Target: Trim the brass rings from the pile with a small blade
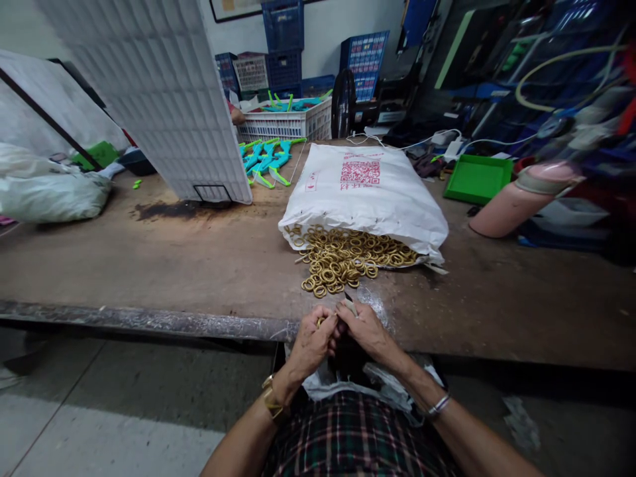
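Fingers of both hands (338,328) hide most of a gold ring (320,322), a bottle (521,199) and tubing (521,86) blur at right, and the left edge cuts off a pale plastic bag (54,189).

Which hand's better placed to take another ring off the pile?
Left, probably: the left hand is just short of the ring pile, though already holding a ring. The right hand grips a small pointed tool.
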A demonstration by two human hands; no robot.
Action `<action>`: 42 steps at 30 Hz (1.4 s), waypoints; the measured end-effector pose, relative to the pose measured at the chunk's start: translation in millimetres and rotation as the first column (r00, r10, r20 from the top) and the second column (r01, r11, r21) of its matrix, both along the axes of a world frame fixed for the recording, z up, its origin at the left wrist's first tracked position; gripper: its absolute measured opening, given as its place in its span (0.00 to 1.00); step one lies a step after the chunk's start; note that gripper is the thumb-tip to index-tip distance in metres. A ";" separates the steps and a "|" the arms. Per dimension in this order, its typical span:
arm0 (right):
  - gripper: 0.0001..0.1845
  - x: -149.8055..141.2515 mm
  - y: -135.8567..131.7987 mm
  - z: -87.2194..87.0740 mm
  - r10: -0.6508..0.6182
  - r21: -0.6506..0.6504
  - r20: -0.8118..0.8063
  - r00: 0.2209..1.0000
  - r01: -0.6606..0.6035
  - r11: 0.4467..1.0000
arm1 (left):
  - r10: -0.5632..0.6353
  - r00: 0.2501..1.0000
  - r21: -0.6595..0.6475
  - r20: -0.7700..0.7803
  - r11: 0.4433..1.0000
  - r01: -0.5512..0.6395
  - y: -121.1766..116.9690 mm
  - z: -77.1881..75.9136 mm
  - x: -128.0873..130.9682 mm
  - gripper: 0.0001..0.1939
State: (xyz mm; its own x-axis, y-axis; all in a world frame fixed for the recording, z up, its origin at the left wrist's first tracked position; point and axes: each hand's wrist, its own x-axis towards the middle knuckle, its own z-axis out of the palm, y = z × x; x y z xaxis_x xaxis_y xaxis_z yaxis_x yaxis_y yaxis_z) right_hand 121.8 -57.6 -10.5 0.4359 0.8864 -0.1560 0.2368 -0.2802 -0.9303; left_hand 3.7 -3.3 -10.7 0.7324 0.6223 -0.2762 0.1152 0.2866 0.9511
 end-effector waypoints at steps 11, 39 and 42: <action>0.11 2.2 -13.3 -6.9 0.104 0.027 0.440 0.892 -0.129 0.991 | 0.042 0.999 0.066 -0.012 0.997 -0.041 -2.5 2.7 -2.3 0.15; 0.11 -6.2 -17.0 -8.1 0.258 -0.195 0.665 0.701 -0.170 0.966 | 0.051 0.999 0.091 0.001 0.995 -0.051 -2.0 -0.1 -5.7 0.14; 0.12 -7.1 -16.3 -8.0 0.261 -0.218 0.674 0.692 -0.151 0.964 | 0.056 0.998 0.106 -0.009 0.993 -0.055 -1.9 0.5 -5.9 0.14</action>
